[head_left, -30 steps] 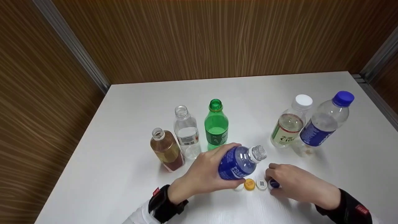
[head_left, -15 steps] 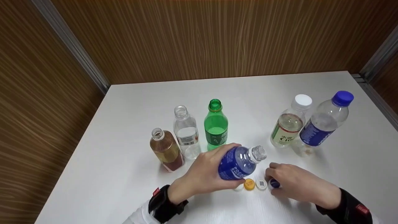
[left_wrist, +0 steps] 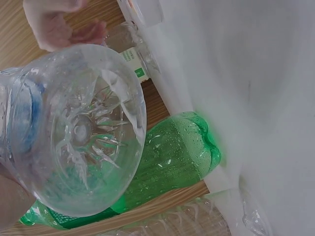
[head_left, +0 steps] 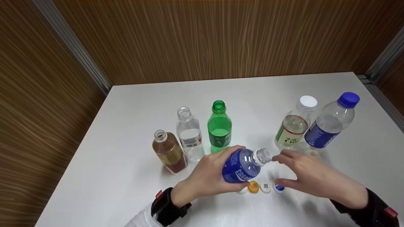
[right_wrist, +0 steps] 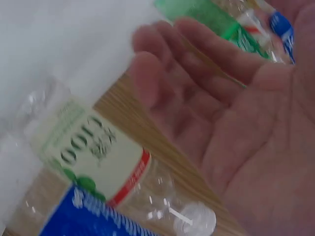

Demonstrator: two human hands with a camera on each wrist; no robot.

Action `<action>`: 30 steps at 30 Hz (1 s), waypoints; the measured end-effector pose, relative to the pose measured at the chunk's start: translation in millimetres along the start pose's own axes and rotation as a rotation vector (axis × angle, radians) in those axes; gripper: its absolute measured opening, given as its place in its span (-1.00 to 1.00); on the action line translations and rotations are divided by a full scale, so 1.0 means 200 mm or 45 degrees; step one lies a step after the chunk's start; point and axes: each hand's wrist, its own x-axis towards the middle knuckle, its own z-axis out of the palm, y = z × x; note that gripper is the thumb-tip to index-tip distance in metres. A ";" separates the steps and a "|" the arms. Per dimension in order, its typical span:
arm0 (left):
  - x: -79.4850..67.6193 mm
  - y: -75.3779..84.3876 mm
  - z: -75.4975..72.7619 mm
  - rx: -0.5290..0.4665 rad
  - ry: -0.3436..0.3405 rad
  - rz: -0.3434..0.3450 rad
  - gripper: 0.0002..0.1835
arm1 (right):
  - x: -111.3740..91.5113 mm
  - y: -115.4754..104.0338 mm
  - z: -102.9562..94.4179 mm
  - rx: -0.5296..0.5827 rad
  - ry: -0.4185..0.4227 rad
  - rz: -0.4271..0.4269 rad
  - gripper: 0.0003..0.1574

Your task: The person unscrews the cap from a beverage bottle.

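My left hand point(head_left: 211, 175) grips a capless bottle with a blue label point(head_left: 241, 167), tilted so its mouth points right; its clear base fills much of the left wrist view. Beside that mouth is my right hand point(head_left: 315, 176), fingers extended and thumb apart, holding nothing. In the right wrist view its palm point(right_wrist: 256, 142) shows bare. Below the hands a row of caps lies on the table: a white cap partly hidden by the left thumb, a yellow cap point(head_left: 253, 187), a white cap with a printed code point(head_left: 265, 187) and a blue-and-white cap point(head_left: 279, 188) near the right thumb.
Three capless bottles stand left and behind: a brown one point(head_left: 170, 153), a clear one point(head_left: 190, 138) and a green one point(head_left: 219, 129). To the right are a white-capped bottle point(head_left: 292, 129) and a blue-capped bottle point(head_left: 329, 124). A wood-grain panel point(head_left: 221, 37) rises behind the white table point(head_left: 126, 126).
My right hand has lifted off the blue-and-white cap, opened and shifted up and right, leaving that cap at the row's end. The left hand and its bottle have hardly moved.
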 end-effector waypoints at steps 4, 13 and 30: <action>-0.01 -0.01 -0.01 0.004 -0.001 -0.004 -0.08 | 0.04 -0.04 -0.07 0.051 0.176 0.021 -0.34; -0.03 -0.04 -0.01 0.014 0.059 0.006 -0.07 | 0.18 -0.17 -0.15 0.418 0.491 -0.160 -0.22; -0.02 -0.04 0.00 -0.124 0.267 0.118 -0.11 | 0.29 -0.32 -0.24 0.585 0.519 -0.234 -0.51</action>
